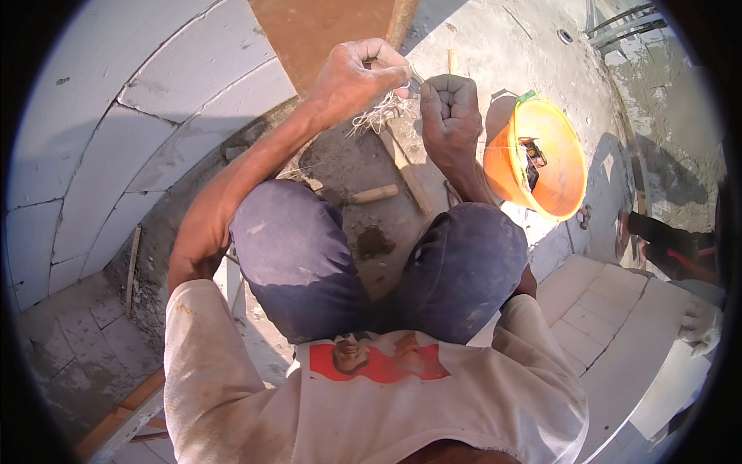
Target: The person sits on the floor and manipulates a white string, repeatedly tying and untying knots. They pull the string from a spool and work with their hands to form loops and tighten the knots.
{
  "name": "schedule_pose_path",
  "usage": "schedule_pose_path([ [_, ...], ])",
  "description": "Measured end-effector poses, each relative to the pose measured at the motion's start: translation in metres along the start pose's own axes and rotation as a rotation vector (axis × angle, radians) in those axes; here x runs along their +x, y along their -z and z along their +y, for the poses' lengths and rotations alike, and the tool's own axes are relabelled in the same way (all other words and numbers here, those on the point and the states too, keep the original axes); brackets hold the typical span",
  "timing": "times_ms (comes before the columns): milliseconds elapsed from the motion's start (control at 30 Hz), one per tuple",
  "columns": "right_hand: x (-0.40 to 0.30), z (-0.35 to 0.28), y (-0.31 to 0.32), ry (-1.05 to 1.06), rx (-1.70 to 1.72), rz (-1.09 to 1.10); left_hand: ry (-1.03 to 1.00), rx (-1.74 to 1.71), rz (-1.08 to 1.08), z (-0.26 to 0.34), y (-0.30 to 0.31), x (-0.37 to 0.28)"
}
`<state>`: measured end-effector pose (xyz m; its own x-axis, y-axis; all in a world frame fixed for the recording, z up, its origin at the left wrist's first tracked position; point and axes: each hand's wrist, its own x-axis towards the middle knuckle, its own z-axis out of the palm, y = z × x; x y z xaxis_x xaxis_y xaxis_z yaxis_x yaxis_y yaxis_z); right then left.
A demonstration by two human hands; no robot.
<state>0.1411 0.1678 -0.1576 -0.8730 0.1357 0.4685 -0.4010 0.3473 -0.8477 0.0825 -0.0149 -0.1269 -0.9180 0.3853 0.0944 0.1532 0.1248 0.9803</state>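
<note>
My left hand (371, 78) pinches thin white string between thumb and fingers. Below its fingertips hangs a loose tangle of the same white string (382, 113). A short length runs across to my right hand (452, 116), whose fingers are curled tight with the thumb beside them, gripping the string. Under the tangle, a tool with a long wooden handle (406, 168) lies on the ground. Nearer my knees is another wooden handle (374, 194); its far end is hidden. To the right of my right hand, an orange bucket (497, 168) holds a small dark box (533, 152).
A wall of pale blocks (151, 87) rises on the left. Another block surface (620, 325) lies at lower right, with a gloved hand (698, 325) of another person beside it. A wooden post (401, 23) stands ahead, and pipes (629, 26) are at upper right.
</note>
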Motion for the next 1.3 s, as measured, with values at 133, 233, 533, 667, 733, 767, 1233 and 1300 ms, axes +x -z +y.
schedule_pose_path([
  [133, 0.001, 0.012, -0.002, -0.300, 0.589, -0.060, -0.063, 0.118, 0.006, 0.001, 0.001, 0.000],
  [233, 0.002, 0.009, -0.007, -0.392, 0.800, -0.010, -0.036, 0.045, -0.026, -0.002, 0.002, -0.001],
  [533, 0.006, 0.003, 0.002, -0.113, 0.201, -0.114, -0.026, -0.029, 0.012, -0.002, 0.003, -0.001],
  [667, 0.006, 0.010, 0.008, -0.189, 0.174, -0.130, -0.026, -0.052, -0.025, 0.001, 0.003, -0.002],
  [733, 0.008, 0.013, 0.007, -0.222, 0.215, -0.121, -0.041, -0.071, -0.017, -0.005, 0.005, 0.000],
  [767, 0.009, 0.014, 0.006, -0.239, 0.234, -0.116, -0.048, -0.080, -0.013, -0.008, 0.006, 0.001],
  [1233, 0.007, 0.004, 0.008, -0.116, 0.144, -0.061, 0.057, 0.060, -0.205, -0.008, 0.011, -0.001],
  [1300, 0.006, 0.003, 0.008, -0.096, 0.106, -0.056, 0.030, 0.102, -0.174, -0.009, 0.011, -0.001],
])
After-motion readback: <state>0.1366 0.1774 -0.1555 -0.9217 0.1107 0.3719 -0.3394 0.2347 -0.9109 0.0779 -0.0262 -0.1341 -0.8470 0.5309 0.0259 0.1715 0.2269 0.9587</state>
